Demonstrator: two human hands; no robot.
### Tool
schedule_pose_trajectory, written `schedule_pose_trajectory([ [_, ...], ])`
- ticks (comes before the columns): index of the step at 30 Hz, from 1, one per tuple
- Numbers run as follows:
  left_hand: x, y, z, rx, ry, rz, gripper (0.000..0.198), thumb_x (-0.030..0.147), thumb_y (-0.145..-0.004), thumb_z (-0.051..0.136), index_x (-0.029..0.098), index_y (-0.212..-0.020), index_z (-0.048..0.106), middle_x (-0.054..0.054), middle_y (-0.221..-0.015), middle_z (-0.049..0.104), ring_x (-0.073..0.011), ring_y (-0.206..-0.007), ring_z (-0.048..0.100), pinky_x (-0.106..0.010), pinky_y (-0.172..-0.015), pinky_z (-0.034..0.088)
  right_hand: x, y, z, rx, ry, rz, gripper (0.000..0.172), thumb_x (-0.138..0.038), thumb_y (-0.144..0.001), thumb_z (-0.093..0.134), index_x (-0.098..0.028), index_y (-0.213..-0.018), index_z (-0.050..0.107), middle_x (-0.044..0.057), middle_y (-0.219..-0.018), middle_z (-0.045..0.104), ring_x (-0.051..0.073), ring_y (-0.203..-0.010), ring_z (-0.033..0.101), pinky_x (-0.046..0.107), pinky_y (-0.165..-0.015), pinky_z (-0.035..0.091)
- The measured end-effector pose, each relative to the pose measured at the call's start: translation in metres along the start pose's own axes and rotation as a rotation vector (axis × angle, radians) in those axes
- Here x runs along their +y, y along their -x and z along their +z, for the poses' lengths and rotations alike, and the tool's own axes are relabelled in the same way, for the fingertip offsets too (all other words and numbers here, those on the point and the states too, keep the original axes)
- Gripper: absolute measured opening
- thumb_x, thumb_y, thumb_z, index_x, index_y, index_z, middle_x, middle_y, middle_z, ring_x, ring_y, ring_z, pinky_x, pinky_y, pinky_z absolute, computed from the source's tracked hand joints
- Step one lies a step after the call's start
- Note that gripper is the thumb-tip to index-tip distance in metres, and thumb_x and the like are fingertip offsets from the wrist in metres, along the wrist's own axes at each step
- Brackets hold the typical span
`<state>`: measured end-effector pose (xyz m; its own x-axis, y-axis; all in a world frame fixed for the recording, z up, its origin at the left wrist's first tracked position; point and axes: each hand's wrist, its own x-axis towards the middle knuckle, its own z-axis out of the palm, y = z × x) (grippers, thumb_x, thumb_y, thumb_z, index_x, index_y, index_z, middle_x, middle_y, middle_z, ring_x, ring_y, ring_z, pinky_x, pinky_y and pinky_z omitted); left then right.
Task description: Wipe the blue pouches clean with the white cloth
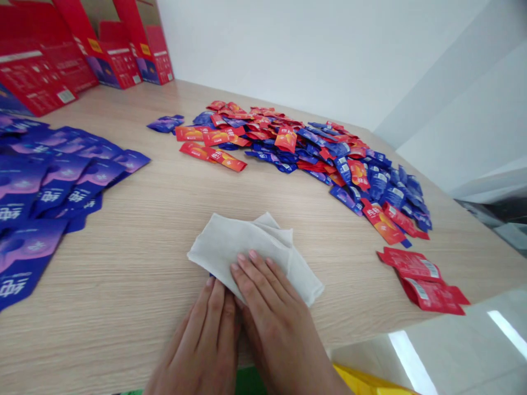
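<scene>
A folded off-white cloth [242, 244] lies on the table in front of me. My right hand [272, 307] rests on top of it, palm down with the fingers stretched out flat. Just left of it, my left hand [206, 329] lies flat with straight fingers, its tips at the cloth's lower edge. A sliver of something dark blue [212, 274] shows under the cloth by the left fingertips; the rest of it is covered. Both thumbs are mostly hidden where the hands meet.
Blue-purple pouches [57, 181] overlap at the left. A long heap of small red and blue sachets [304, 142] curves across the back right, with two red sachets [424, 280] near the right edge. Red boxes [119, 66] stand back left. Something yellow [366, 381] lies below the table's edge.
</scene>
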<state>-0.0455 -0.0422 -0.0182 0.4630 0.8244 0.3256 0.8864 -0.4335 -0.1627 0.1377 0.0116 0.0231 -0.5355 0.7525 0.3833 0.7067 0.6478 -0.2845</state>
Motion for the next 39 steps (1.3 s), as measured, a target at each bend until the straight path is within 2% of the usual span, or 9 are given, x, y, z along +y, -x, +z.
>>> schedule_pose_trajectory([
  [5,-0.006,-0.003,-0.004,-0.028,-0.028,0.059,0.066,0.028,-0.099,0.046,0.002,-0.160,0.043,-0.024,-0.168,0.050,-0.0346,-0.154,0.053,-0.043,-0.119,0.053,0.032,0.014,-0.014,0.032,0.085,0.263,0.045,-0.018,-0.113,0.042,-0.011,-0.154,0.061,0.012,-0.161,0.062,0.026,-0.151,0.058,0.052,-0.124,0.053],
  [9,-0.004,-0.005,-0.008,-0.044,-0.036,0.050,0.069,0.028,-0.099,0.045,0.001,-0.161,0.040,-0.025,-0.169,0.049,-0.0357,-0.153,0.054,-0.042,-0.115,0.056,0.041,0.018,-0.028,0.092,0.065,0.388,0.043,-0.028,-0.116,0.043,-0.014,-0.152,0.063,0.012,-0.157,0.066,0.027,-0.150,0.060,0.055,-0.123,0.054],
  [15,0.002,-0.002,-0.011,-0.044,0.023,-0.002,0.061,0.022,-0.095,0.042,0.003,-0.151,0.054,-0.023,-0.160,0.060,-0.0339,-0.152,0.055,-0.044,-0.123,0.048,0.001,-0.004,-0.012,-0.013,-0.041,0.037,0.048,-0.011,-0.112,0.041,-0.012,-0.157,0.057,0.006,-0.166,0.058,0.017,-0.161,0.044,0.040,-0.133,0.040],
  [17,0.000,-0.002,-0.011,-0.054,0.009,0.008,0.061,0.023,-0.096,0.042,0.002,-0.153,0.052,-0.024,-0.160,0.060,-0.0345,-0.153,0.054,-0.045,-0.124,0.047,0.004,-0.005,-0.008,-0.049,-0.018,0.024,0.049,-0.010,-0.111,0.040,-0.011,-0.156,0.059,0.007,-0.166,0.057,0.019,-0.161,0.045,0.042,-0.134,0.040],
  [24,-0.004,-0.007,-0.014,-0.032,-0.010,0.059,0.072,0.026,-0.098,0.045,-0.004,-0.163,0.034,-0.027,-0.169,0.046,-0.0370,-0.154,0.052,-0.044,-0.119,0.052,0.045,0.016,-0.029,0.071,0.055,0.426,0.045,-0.028,-0.116,0.042,-0.015,-0.153,0.063,0.012,-0.159,0.063,0.029,-0.152,0.057,0.061,-0.125,0.049],
  [30,0.005,-0.007,-0.015,-0.030,0.034,-0.032,0.055,0.025,-0.100,0.040,0.001,-0.146,0.058,-0.023,-0.155,0.064,-0.0344,-0.147,0.061,-0.045,-0.120,0.049,0.001,-0.003,-0.014,-0.009,-0.030,0.094,0.048,-0.013,-0.112,0.041,-0.014,-0.158,0.056,0.005,-0.167,0.056,0.017,-0.161,0.043,0.041,-0.133,0.041],
  [32,0.003,-0.008,-0.015,-0.036,0.018,-0.022,0.054,0.025,-0.100,0.042,0.001,-0.146,0.059,-0.023,-0.153,0.066,-0.0346,-0.146,0.062,-0.045,-0.120,0.049,0.000,-0.003,-0.008,-0.047,-0.016,0.059,0.049,-0.011,-0.112,0.041,-0.013,-0.158,0.057,0.006,-0.167,0.055,0.018,-0.162,0.043,0.042,-0.134,0.040],
  [36,-0.006,-0.010,-0.013,-0.025,-0.027,0.069,0.067,0.027,-0.099,0.046,-0.002,-0.159,0.041,-0.027,-0.167,0.051,-0.0358,-0.151,0.056,-0.044,-0.119,0.049,0.032,0.014,-0.019,0.012,0.066,0.303,0.046,-0.021,-0.114,0.042,-0.014,-0.156,0.060,0.012,-0.163,0.059,0.027,-0.155,0.053,0.056,-0.127,0.049],
  [39,-0.008,-0.009,-0.012,-0.001,-0.035,0.079,0.068,0.025,-0.098,0.044,-0.003,-0.159,0.041,-0.027,-0.167,0.050,-0.0362,-0.151,0.056,-0.044,-0.117,0.050,0.048,0.023,-0.032,0.082,0.074,0.451,0.045,-0.031,-0.116,0.043,-0.016,-0.153,0.063,0.013,-0.159,0.063,0.030,-0.152,0.057,0.062,-0.125,0.049],
])
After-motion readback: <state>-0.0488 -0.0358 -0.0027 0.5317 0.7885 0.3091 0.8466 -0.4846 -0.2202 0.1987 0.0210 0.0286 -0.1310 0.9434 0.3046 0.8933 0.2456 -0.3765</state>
